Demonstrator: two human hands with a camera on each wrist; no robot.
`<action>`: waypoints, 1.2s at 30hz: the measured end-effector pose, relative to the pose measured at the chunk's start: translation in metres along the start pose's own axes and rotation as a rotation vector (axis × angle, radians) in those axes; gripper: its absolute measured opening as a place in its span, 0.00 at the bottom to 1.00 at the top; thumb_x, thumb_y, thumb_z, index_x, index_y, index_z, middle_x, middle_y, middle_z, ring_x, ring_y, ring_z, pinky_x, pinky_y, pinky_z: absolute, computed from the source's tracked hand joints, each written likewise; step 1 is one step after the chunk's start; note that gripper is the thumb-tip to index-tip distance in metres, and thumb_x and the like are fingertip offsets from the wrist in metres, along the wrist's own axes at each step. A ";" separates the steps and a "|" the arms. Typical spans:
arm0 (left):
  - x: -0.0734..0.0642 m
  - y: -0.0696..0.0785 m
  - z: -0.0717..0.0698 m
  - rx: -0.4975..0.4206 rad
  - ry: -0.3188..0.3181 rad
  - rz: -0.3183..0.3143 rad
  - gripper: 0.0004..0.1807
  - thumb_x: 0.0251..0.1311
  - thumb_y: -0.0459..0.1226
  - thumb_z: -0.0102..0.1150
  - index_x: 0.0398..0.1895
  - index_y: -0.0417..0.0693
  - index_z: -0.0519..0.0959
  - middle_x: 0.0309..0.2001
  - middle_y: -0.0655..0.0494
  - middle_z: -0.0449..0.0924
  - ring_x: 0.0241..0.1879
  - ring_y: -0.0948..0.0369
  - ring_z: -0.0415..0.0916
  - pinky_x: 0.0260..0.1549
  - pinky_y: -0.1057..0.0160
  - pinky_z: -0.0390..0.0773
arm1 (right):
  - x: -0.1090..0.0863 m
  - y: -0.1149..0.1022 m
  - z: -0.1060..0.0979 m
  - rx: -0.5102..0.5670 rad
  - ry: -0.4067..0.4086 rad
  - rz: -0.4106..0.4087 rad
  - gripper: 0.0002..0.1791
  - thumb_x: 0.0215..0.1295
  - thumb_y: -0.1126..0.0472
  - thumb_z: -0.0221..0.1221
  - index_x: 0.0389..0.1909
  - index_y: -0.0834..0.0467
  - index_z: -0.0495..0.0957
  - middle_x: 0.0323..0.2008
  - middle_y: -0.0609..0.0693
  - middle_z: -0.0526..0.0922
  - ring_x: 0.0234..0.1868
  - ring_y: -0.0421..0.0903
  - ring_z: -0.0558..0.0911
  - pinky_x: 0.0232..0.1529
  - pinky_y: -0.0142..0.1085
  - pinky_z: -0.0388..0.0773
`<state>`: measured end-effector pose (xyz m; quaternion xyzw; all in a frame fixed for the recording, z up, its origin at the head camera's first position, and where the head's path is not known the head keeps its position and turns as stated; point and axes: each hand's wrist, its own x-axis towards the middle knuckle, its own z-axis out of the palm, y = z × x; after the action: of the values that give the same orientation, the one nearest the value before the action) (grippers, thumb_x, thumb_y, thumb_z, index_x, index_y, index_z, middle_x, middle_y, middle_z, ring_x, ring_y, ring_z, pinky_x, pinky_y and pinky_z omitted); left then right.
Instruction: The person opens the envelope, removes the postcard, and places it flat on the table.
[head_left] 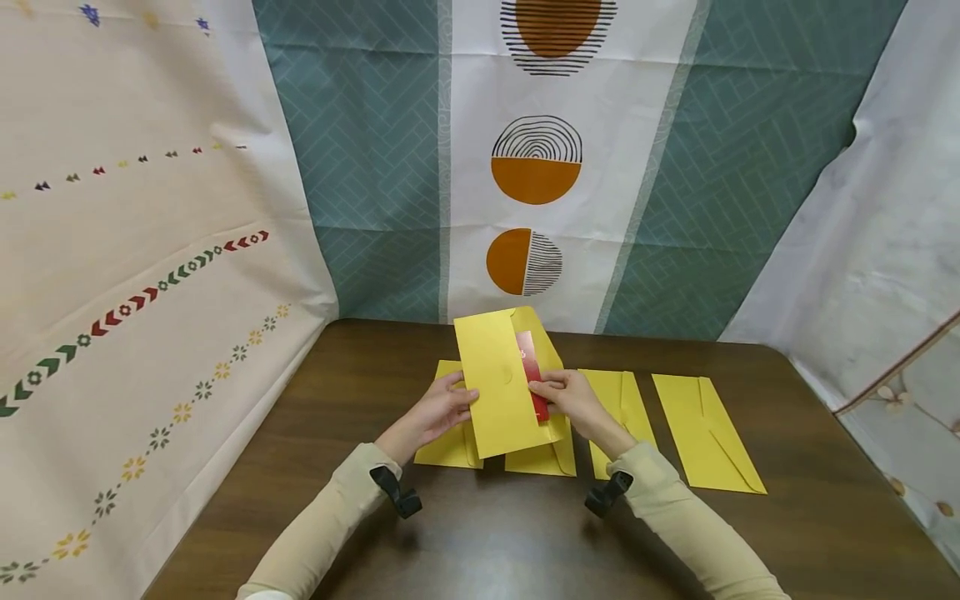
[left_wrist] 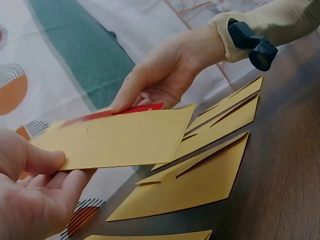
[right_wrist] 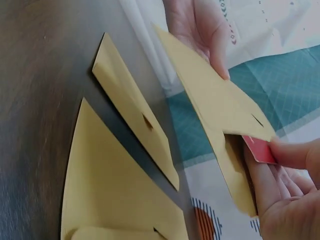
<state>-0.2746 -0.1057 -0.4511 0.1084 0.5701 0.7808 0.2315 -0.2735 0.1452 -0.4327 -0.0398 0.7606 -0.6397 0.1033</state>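
A yellow envelope (head_left: 495,379) is held up over the table, its flap (head_left: 534,321) folded out to the right. My left hand (head_left: 441,406) pinches its left edge, thumb on the front face and fingers behind. From the opening a red card (head_left: 531,371) sticks partway out, the rest hidden inside. My right hand (head_left: 573,398) pinches this card at its outer edge, thumb on top. In the right wrist view the thumb lies over the red card (right_wrist: 260,150) and the fingers reach behind it, by the open flap.
Several more yellow envelopes lie in a row on the dark wooden table (head_left: 480,533): one at far right (head_left: 708,433), another beside it (head_left: 621,408), others (head_left: 450,446) partly covered by the raised one. Patterned cloth (head_left: 375,167) hangs behind. Both wrists wear black camera mounts (head_left: 395,492).
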 end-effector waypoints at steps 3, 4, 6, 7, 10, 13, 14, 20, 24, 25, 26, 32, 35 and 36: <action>-0.001 0.001 0.000 0.044 0.060 -0.012 0.27 0.69 0.28 0.48 0.70 0.36 0.57 0.48 0.50 0.82 0.46 0.62 0.82 0.47 0.62 0.81 | 0.001 0.003 -0.005 -0.008 0.009 -0.003 0.22 0.69 0.60 0.57 0.57 0.71 0.74 0.48 0.64 0.84 0.37 0.43 0.86 0.43 0.40 0.83; -0.001 0.001 0.000 0.048 0.071 -0.016 0.27 0.69 0.28 0.48 0.70 0.36 0.57 0.48 0.50 0.82 0.46 0.62 0.82 0.47 0.62 0.81 | 0.001 0.004 -0.007 -0.013 0.017 -0.001 0.21 0.69 0.60 0.56 0.57 0.71 0.74 0.47 0.63 0.84 0.37 0.42 0.85 0.42 0.39 0.84; -0.001 0.001 -0.001 0.052 0.092 -0.024 0.27 0.69 0.28 0.48 0.70 0.37 0.58 0.48 0.49 0.82 0.45 0.62 0.83 0.47 0.62 0.81 | 0.000 0.004 -0.010 -0.030 0.019 -0.006 0.21 0.71 0.60 0.54 0.58 0.71 0.73 0.45 0.62 0.84 0.35 0.41 0.84 0.40 0.36 0.84; -0.001 0.002 -0.001 0.053 0.093 -0.025 0.27 0.69 0.28 0.47 0.70 0.37 0.58 0.48 0.49 0.82 0.45 0.62 0.83 0.47 0.62 0.81 | 0.000 0.003 -0.011 -0.038 0.020 -0.010 0.21 0.71 0.60 0.53 0.58 0.71 0.72 0.44 0.61 0.84 0.34 0.40 0.83 0.39 0.35 0.84; -0.002 0.004 -0.002 0.054 0.100 -0.031 0.27 0.69 0.28 0.47 0.70 0.37 0.58 0.43 0.52 0.83 0.41 0.63 0.83 0.45 0.64 0.82 | -0.002 0.002 -0.015 -0.050 0.046 -0.013 0.21 0.72 0.60 0.52 0.58 0.70 0.73 0.39 0.58 0.85 0.30 0.40 0.83 0.34 0.32 0.82; -0.002 0.005 -0.002 0.066 0.115 -0.031 0.27 0.69 0.28 0.47 0.70 0.35 0.57 0.36 0.56 0.81 0.34 0.66 0.80 0.40 0.67 0.81 | -0.003 0.001 -0.019 -0.075 0.073 -0.021 0.21 0.72 0.59 0.53 0.58 0.69 0.73 0.37 0.57 0.86 0.28 0.40 0.82 0.32 0.31 0.81; -0.002 0.006 -0.002 0.069 0.128 -0.031 0.28 0.69 0.28 0.47 0.70 0.35 0.56 0.33 0.58 0.79 0.31 0.67 0.77 0.37 0.69 0.80 | -0.003 0.001 -0.020 -0.082 0.083 -0.022 0.21 0.72 0.59 0.53 0.58 0.69 0.73 0.37 0.58 0.86 0.28 0.40 0.83 0.32 0.32 0.81; -0.004 0.007 -0.006 0.082 0.231 -0.035 0.32 0.67 0.30 0.52 0.72 0.36 0.55 0.27 0.60 0.73 0.21 0.67 0.63 0.28 0.70 0.68 | -0.005 -0.001 -0.027 -0.077 0.138 -0.014 0.22 0.71 0.57 0.55 0.57 0.68 0.74 0.42 0.60 0.85 0.29 0.40 0.84 0.33 0.34 0.82; -0.006 0.007 -0.010 0.083 0.278 -0.032 0.32 0.67 0.32 0.53 0.72 0.34 0.55 0.35 0.59 0.77 0.29 0.70 0.73 0.33 0.71 0.74 | -0.006 0.001 -0.033 -0.069 0.146 0.005 0.22 0.69 0.57 0.57 0.55 0.69 0.74 0.40 0.58 0.85 0.30 0.41 0.83 0.34 0.33 0.82; -0.006 0.007 -0.011 0.083 0.285 -0.030 0.32 0.67 0.32 0.53 0.72 0.34 0.55 0.37 0.59 0.78 0.31 0.70 0.75 0.35 0.71 0.76 | -0.006 0.002 -0.034 -0.071 0.144 0.012 0.22 0.68 0.56 0.58 0.55 0.69 0.75 0.40 0.57 0.85 0.30 0.41 0.83 0.34 0.33 0.82; -0.006 0.007 -0.012 0.081 0.294 -0.030 0.32 0.68 0.32 0.53 0.72 0.34 0.55 0.39 0.58 0.77 0.31 0.70 0.75 0.36 0.71 0.76 | -0.006 0.003 -0.036 -0.076 0.138 0.018 0.22 0.68 0.56 0.58 0.55 0.69 0.75 0.40 0.56 0.85 0.31 0.41 0.82 0.35 0.34 0.83; -0.006 0.007 -0.017 0.064 0.365 -0.027 0.28 0.67 0.34 0.54 0.68 0.32 0.62 0.42 0.56 0.78 0.31 0.72 0.75 0.37 0.74 0.79 | -0.007 0.007 -0.046 -0.023 0.054 0.057 0.25 0.69 0.56 0.57 0.59 0.70 0.72 0.40 0.53 0.84 0.34 0.41 0.84 0.40 0.36 0.84; -0.006 0.008 -0.018 0.071 0.394 -0.026 0.25 0.67 0.34 0.55 0.63 0.29 0.67 0.45 0.54 0.79 0.37 0.70 0.80 0.38 0.73 0.80 | -0.009 0.007 -0.052 0.013 -0.015 0.077 0.28 0.70 0.56 0.56 0.62 0.72 0.68 0.41 0.51 0.84 0.35 0.40 0.84 0.42 0.36 0.83; -0.006 0.009 -0.018 0.074 0.399 -0.028 0.24 0.67 0.35 0.55 0.62 0.29 0.69 0.45 0.54 0.79 0.37 0.70 0.80 0.37 0.74 0.80 | -0.009 0.006 -0.054 0.022 -0.036 0.083 0.29 0.70 0.57 0.55 0.63 0.73 0.66 0.41 0.50 0.84 0.36 0.40 0.84 0.44 0.37 0.83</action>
<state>-0.2796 -0.1259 -0.4485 -0.0482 0.6346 0.7619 0.1206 -0.2751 0.2001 -0.4292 -0.0186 0.7526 -0.6423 0.1440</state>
